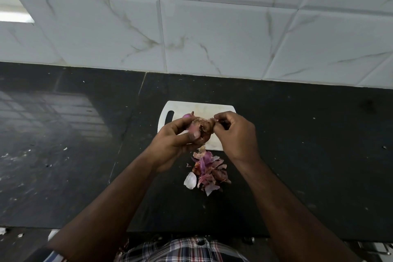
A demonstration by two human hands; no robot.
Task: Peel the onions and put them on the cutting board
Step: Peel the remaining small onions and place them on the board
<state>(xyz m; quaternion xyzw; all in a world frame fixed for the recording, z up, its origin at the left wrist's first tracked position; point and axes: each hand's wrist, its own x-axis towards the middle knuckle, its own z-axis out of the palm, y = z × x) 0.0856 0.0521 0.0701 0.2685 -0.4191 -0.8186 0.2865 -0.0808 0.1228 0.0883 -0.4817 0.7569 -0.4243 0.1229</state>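
Observation:
My left hand [176, 137] grips a red onion [202, 128] with brown papery skin, held just above the near part of a white cutting board [204, 107]. My right hand [236, 132] pinches a strip of skin at the onion's right end. Behind my left fingers a peeled purple onion [187, 115] lies on the board, mostly hidden. A heap of purple and white onion peels [207, 171] lies on the black counter below my hands.
The black stone counter [308, 144] runs left and right, backed by a white marble-tiled wall [212, 27]. Small scraps dot the counter's left side [64, 148]. The counter's front edge is close to my checked shirt [187, 249].

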